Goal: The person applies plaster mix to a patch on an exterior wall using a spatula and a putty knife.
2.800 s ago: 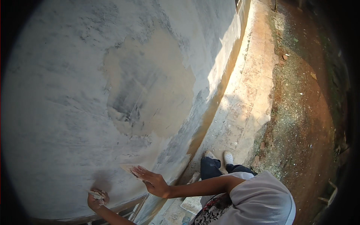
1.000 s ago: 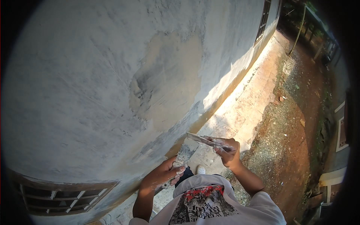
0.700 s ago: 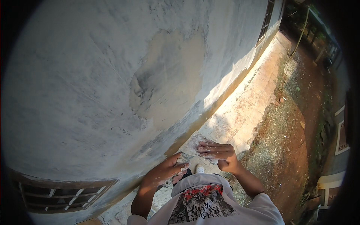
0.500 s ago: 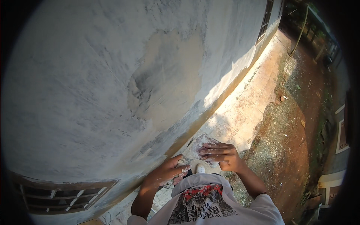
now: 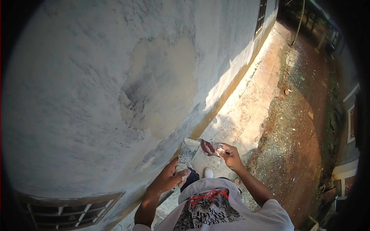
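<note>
My left hand [image 5: 171, 178] is closed around the lower end of a flat grey blade-like tool [image 5: 186, 157], smeared with white putty. A thick lump of white putty [image 5: 191, 142] sits along its far edge. In my right hand [image 5: 232, 157], thumb and fingers pinch a flat dark-red scraper [image 5: 209, 148] streaked with white. Its far edge is right beside the putty, and I cannot tell whether they touch. White smears show on the fingers of both hands. Ahead, the grey wall [image 5: 88, 88] bears a large beige patch [image 5: 169, 81] with a darker, rough area at its left.
Along the wall's foot runs a pale paved strip [image 5: 246, 104], partly sunlit. Beyond it lies brown earth with gravel [image 5: 289, 146]. A barred window [image 5: 69, 211] is at lower left, another [image 5: 261, 17] at far right of the wall. A white shoe [image 5: 208, 172] shows below my hands.
My right hand has lifted off the smeared surface and turned, now showing the red scraper. The left hand's tool has tilted upright. The view has shifted, so the wall patch appears further left.
</note>
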### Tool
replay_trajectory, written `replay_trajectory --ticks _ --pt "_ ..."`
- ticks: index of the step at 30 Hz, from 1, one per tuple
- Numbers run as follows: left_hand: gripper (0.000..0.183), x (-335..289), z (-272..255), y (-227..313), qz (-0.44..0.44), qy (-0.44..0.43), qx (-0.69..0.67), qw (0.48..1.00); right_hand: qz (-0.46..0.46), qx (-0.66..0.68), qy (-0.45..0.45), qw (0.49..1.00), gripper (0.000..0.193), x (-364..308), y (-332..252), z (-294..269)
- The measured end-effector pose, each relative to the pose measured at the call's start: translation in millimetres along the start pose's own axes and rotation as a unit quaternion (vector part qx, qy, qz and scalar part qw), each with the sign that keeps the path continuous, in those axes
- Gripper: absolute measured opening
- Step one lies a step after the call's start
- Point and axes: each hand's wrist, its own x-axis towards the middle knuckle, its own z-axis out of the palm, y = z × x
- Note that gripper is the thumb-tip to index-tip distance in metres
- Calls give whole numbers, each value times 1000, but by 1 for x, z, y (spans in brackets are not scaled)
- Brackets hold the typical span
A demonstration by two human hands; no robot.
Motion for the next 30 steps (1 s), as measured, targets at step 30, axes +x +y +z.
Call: replay_trajectory --ticks 30 --pt "16 -83 -130 -20 220 418 693 545 199 511 -56 834 41 50 -48 25"
